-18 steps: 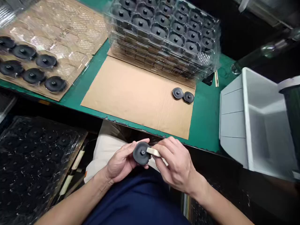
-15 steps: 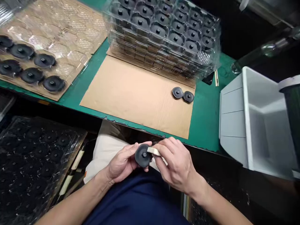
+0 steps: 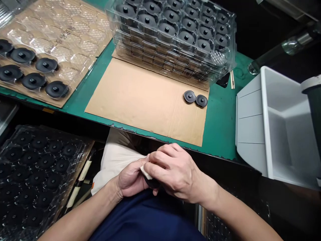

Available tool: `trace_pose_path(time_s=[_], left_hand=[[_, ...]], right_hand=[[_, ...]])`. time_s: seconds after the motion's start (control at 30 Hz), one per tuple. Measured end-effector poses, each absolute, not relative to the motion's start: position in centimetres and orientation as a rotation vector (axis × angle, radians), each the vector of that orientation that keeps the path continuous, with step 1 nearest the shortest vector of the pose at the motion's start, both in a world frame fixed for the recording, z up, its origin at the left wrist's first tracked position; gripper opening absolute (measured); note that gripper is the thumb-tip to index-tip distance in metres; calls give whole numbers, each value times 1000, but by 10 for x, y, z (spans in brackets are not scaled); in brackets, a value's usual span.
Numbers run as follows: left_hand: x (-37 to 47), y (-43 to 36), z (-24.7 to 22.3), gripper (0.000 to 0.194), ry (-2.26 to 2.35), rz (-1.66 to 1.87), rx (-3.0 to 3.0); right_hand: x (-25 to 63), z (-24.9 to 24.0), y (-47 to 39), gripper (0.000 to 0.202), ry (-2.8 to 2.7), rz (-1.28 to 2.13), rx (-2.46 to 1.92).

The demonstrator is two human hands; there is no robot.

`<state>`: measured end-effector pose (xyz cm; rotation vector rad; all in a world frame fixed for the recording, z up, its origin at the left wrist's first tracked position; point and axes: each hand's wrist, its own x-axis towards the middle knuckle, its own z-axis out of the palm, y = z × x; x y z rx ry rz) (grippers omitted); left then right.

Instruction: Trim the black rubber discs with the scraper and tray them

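Close to my lap, my left hand (image 3: 132, 177) is closed around a round black disc (image 3: 151, 181), most of which is hidden by my fingers. My right hand (image 3: 175, 170) lies over the disc, its fingers closed on a small cream-white pad (image 3: 145, 173) that presses against the disc's upper side. Two similar black discs, one of them this disc (image 3: 190, 96) with a short central stem, lie side by side on the flat cardboard sheet (image 3: 140, 97) in front of me.
Behind the cardboard stands a stack of clear plastic trays (image 3: 160, 47) filled with black discs. Left on the green table (image 3: 222, 124) is a partly filled clear tray (image 3: 67, 43). Another loaded tray (image 3: 37, 167) sits low at left. A grey bin (image 3: 250, 127) stands at right.
My right hand has moved left with the pad, from the disc's right edge to across its face, and now covers most of it. The view has shifted slightly.
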<state>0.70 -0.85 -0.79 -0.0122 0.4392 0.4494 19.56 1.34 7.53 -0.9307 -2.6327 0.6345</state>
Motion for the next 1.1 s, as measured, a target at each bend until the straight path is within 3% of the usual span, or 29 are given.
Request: trace_pose_path(time_s=[0.1, 0.23, 0.4, 0.57, 0.67, 0.87, 1.1], left_hand=[[2, -4, 1, 30, 487, 609, -2], [-13, 4, 7, 40, 745, 907, 105], [-14, 0, -3, 34, 714, 670, 138], [-8, -9, -13, 37, 496, 534, 47], [-13, -6, -9, 35, 447, 647, 40], [-24, 4, 6, 50, 656, 978, 215], [-19, 0, 14, 48, 787, 1024, 331]], right_hand=[[189, 77, 14, 25, -2514, 554, -1073], [185, 67, -1, 18, -2254, 601, -1391], [189, 59, 2, 17, -2377, 603, -1370], [188, 69, 22, 26, -2633, 623, -950], [184, 71, 23, 23, -2543, 605, -980], [172, 65, 4, 7, -2138, 717, -1292], [168, 58, -4, 11, -2075, 701, -1433]])
